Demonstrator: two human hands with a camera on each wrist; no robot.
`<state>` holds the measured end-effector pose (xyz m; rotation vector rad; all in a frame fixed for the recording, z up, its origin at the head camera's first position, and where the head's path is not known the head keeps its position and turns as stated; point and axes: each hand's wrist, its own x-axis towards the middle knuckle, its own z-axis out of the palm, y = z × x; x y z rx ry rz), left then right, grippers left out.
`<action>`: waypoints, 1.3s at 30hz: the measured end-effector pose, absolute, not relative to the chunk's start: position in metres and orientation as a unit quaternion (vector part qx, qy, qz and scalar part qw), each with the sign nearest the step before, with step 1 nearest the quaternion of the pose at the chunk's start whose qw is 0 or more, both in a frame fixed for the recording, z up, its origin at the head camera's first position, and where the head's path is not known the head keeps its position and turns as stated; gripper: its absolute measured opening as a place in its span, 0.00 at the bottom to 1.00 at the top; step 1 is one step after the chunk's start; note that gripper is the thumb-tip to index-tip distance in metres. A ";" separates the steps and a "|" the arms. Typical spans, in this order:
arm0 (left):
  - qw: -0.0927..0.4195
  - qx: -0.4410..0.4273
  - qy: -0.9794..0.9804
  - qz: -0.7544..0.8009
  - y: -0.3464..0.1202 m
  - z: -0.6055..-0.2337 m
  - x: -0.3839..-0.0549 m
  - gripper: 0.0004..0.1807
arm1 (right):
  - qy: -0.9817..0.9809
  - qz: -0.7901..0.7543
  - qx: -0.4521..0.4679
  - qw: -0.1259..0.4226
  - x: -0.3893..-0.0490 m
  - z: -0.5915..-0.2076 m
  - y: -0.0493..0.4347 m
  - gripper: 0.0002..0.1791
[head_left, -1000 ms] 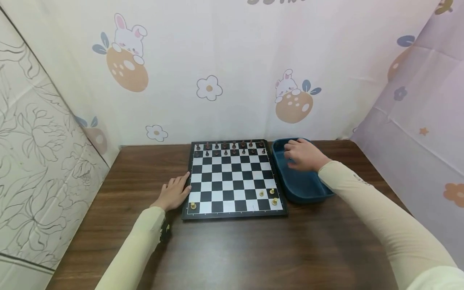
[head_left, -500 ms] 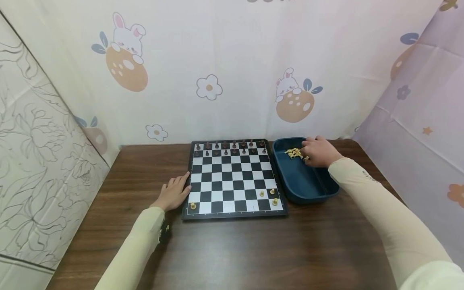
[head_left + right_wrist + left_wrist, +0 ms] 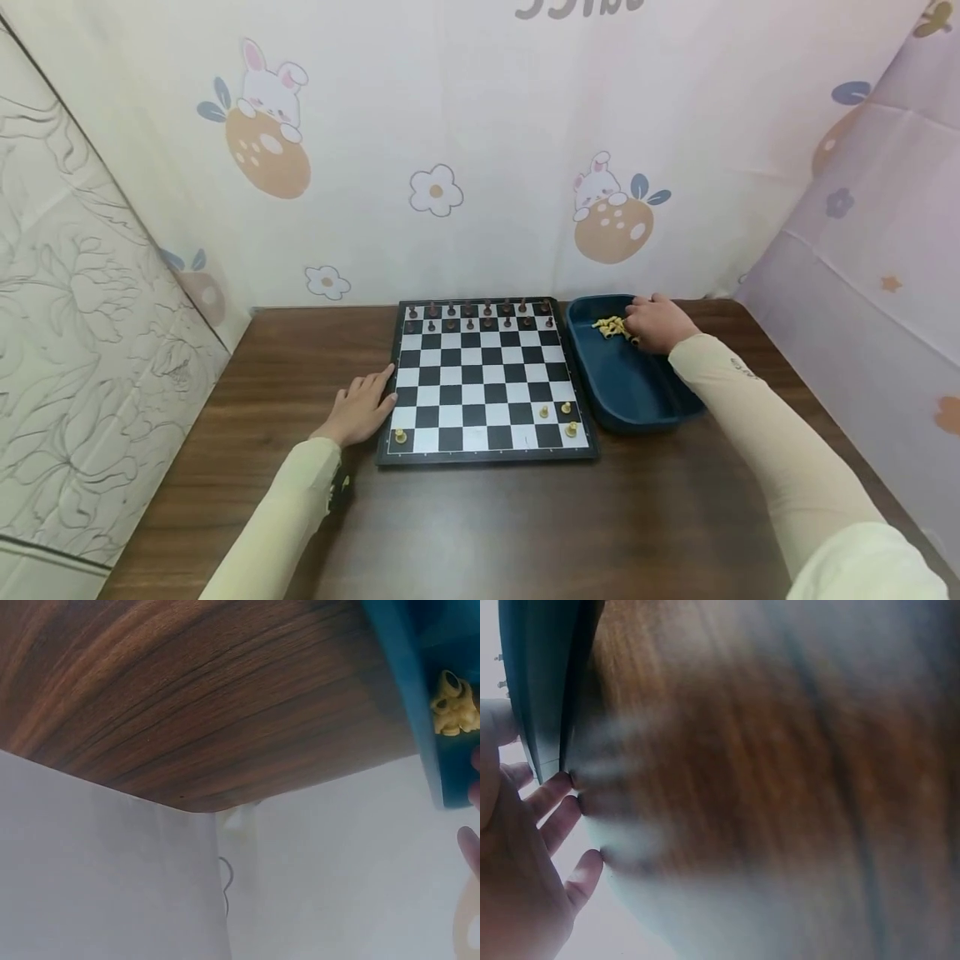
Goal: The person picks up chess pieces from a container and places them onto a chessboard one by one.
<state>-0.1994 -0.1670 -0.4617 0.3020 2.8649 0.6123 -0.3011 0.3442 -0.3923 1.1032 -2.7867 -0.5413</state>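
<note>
A black-and-white chessboard [image 3: 461,389] lies on the table. Dark red chess pieces [image 3: 470,324] fill its two far rows. Near its front edge stand several yellow pieces, one chess piece [image 3: 401,436] at the left corner and the others at the right, among them a rook-like piece [image 3: 572,429]. My left hand [image 3: 358,408] rests with fingers extended against the board's left edge, thumb near the rim. My right hand [image 3: 658,323] reaches down into the blue bin [image 3: 633,396] beside a heap of yellow chess pieces [image 3: 611,327]. Its fingertips are mostly hidden, so any held piece cannot be made out.
The bin stands close to the board's right side, with a divider seen partly under the right arm. Brown wood tabletop [image 3: 480,533] extends in front of the board. A printed curtain [image 3: 450,100] hangs right behind the table.
My right hand has moved from above the bin's left part rightward and down into it, uncovering the yellow heap. The left hand stays at the board's edge. The head view has tilted slightly.
</note>
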 end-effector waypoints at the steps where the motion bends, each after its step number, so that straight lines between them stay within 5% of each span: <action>1: 0.096 0.103 0.968 0.208 -0.166 -0.463 -0.199 0.34 | -0.912 -0.182 0.365 0.052 -0.301 -0.394 0.345 0.07; 39: 0.089 0.096 0.970 0.205 -0.167 -0.463 -0.196 0.33 | -0.884 -0.276 0.364 0.097 -0.310 -0.416 0.350 0.10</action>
